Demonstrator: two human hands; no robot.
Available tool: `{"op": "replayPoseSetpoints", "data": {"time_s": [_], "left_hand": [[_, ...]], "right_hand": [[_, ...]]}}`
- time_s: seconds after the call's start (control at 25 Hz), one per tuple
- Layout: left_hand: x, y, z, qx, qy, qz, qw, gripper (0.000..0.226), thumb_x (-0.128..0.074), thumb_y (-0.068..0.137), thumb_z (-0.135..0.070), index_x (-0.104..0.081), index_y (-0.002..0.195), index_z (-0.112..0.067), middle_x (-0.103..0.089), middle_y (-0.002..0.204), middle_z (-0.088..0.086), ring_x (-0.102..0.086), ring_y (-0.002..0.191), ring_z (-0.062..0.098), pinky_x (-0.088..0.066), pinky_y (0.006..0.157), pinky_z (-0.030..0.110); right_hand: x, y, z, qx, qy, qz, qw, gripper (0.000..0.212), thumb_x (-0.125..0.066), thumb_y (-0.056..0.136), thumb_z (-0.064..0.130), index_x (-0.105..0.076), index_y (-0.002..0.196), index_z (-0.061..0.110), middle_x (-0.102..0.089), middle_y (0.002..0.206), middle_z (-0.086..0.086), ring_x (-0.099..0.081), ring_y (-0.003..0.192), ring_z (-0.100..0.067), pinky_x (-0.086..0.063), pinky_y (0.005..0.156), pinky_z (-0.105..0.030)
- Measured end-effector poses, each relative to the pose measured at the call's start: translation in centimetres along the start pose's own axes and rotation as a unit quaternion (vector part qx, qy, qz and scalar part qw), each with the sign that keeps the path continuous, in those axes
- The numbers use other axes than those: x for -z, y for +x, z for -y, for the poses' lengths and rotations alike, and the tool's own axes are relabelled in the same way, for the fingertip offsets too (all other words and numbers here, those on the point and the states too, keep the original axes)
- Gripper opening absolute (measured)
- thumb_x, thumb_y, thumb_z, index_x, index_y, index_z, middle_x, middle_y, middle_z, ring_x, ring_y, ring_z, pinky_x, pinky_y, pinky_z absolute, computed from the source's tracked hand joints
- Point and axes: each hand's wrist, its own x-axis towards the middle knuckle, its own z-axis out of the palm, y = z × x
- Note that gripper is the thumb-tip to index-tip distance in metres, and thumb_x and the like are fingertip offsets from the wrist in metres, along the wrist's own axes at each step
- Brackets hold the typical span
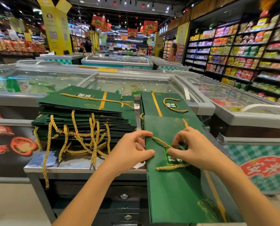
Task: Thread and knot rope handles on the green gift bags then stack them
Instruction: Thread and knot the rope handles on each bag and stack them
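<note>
A flat green gift bag point(173, 190) lies in front of me, its lower half hanging past the steel table edge. A gold rope handle point(162, 141) runs across its top. My left hand point(132, 149) grips the bag's left top edge where the rope enters. My right hand point(191, 149) pinches the rope over the bag's printed label. Beyond it lies a second green bag point(160, 103) with a gold rope loop. On the left stands a tall stack of green bags point(80, 115), with several loose gold ropes point(80, 139) draped over its front.
The bags rest on a steel table point(80, 168) with drawers below. Glass-topped chest freezers point(128, 84) stand behind and to the right. Stocked shelves point(250, 51) line the right aisle. A person point(88, 46) stands far back.
</note>
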Motion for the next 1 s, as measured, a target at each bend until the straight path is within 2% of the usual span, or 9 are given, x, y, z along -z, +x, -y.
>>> {"op": "replayPoseSetpoints", "data": {"time_s": [0.12,0.2,0.28,0.44,0.56,0.68,0.84,0.92,1.0], "left_hand": [[0.2,-0.3,-0.4,0.004,-0.024,0.004,1.0,0.052,-0.082,0.08,-0.008,-0.063,0.125,-0.025,-0.058,0.093,0.007,-0.059,0.066,0.01,-0.056,0.067,0.02],[0.3,-0.3,-0.5,0.006,-0.038,0.007,0.999,0.051,-0.083,0.079,-0.007,-0.063,0.123,-0.025,-0.059,0.099,0.01,-0.062,0.066,0.007,-0.055,0.067,0.019],[0.3,-0.2,-0.5,0.006,-0.041,0.009,0.999,0.051,-0.083,0.079,-0.007,-0.063,0.122,-0.026,-0.059,0.1,0.011,-0.063,0.066,0.007,-0.056,0.067,0.02],[0.3,-0.1,-0.2,0.001,-0.051,0.009,0.999,0.052,-0.082,0.079,-0.006,-0.061,0.121,-0.027,-0.06,0.098,0.011,-0.063,0.068,0.01,-0.058,0.069,0.025],[0.3,-0.1,0.0,0.0,-0.052,0.01,0.999,0.055,-0.083,0.079,-0.007,-0.058,0.123,-0.028,-0.06,0.096,0.011,-0.064,0.07,0.012,-0.058,0.07,0.025],[0.3,0.0,0.2,-0.003,-0.055,0.01,0.998,0.058,-0.083,0.078,-0.007,-0.057,0.125,-0.029,-0.059,0.095,0.01,-0.064,0.07,0.013,-0.056,0.07,0.024],[0.2,0.0,0.2,-0.002,-0.065,0.011,0.998,0.059,-0.083,0.078,-0.004,-0.058,0.125,-0.029,-0.058,0.094,0.008,-0.064,0.071,0.015,-0.054,0.068,0.021],[0.3,-0.1,0.2,-0.003,-0.063,0.012,0.998,0.059,-0.083,0.077,-0.005,-0.058,0.125,-0.03,-0.059,0.096,0.01,-0.066,0.071,0.015,-0.054,0.068,0.021],[0.4,-0.1,0.2,-0.004,-0.063,0.013,0.998,0.06,-0.084,0.077,-0.007,-0.058,0.124,-0.032,-0.06,0.098,0.011,-0.068,0.073,0.017,-0.054,0.068,0.022]], "right_hand": [[0.4,-0.5,0.0,-0.048,-0.033,0.033,0.998,0.014,-0.074,0.086,0.037,-0.069,0.082,0.026,-0.051,0.097,0.005,-0.05,0.088,-0.007,-0.047,0.081,-0.03],[0.7,-0.6,0.0,-0.069,-0.05,0.009,0.996,0.009,-0.073,0.083,0.031,-0.067,0.079,0.026,-0.049,0.097,0.006,-0.05,0.092,-0.014,-0.05,0.089,-0.044],[0.7,-0.6,0.0,-0.084,-0.071,-0.01,0.994,0.009,-0.072,0.08,0.031,-0.064,0.077,0.027,-0.047,0.098,0.008,-0.048,0.098,-0.018,-0.05,0.09,-0.049],[0.0,-1.0,-0.2,-0.076,-0.125,0.01,0.989,0.014,-0.064,0.086,0.034,-0.062,0.085,0.021,-0.047,0.104,0.003,-0.045,0.102,-0.019,-0.052,0.089,-0.044],[0.5,-1.3,-0.4,-0.059,-0.117,0.042,0.991,0.016,-0.063,0.09,0.037,-0.062,0.093,0.022,-0.046,0.108,0.003,-0.046,0.106,-0.019,-0.047,0.091,-0.034],[0.9,-1.4,-0.2,-0.051,-0.107,0.059,0.991,0.011,-0.069,0.087,0.03,-0.067,0.084,0.019,-0.049,0.109,0.001,-0.05,0.102,-0.018,-0.044,0.088,-0.028],[0.4,-1.1,-0.5,-0.073,-0.138,0.001,0.988,0.014,-0.061,0.081,0.02,-0.056,0.08,0.007,-0.045,0.095,-0.004,-0.047,0.087,-0.024,-0.045,0.076,-0.037],[0.1,-1.0,-0.8,-0.085,-0.13,-0.027,0.988,0.014,-0.059,0.081,0.018,-0.05,0.082,0.008,-0.043,0.094,-0.004,-0.045,0.084,-0.025,-0.041,0.07,-0.037],[-0.4,-1.1,-1.2,-0.083,-0.133,-0.05,0.986,0.013,-0.059,0.082,0.017,-0.05,0.087,0.01,-0.043,0.096,-0.005,-0.047,0.086,-0.027,-0.042,0.072,-0.037]]}}
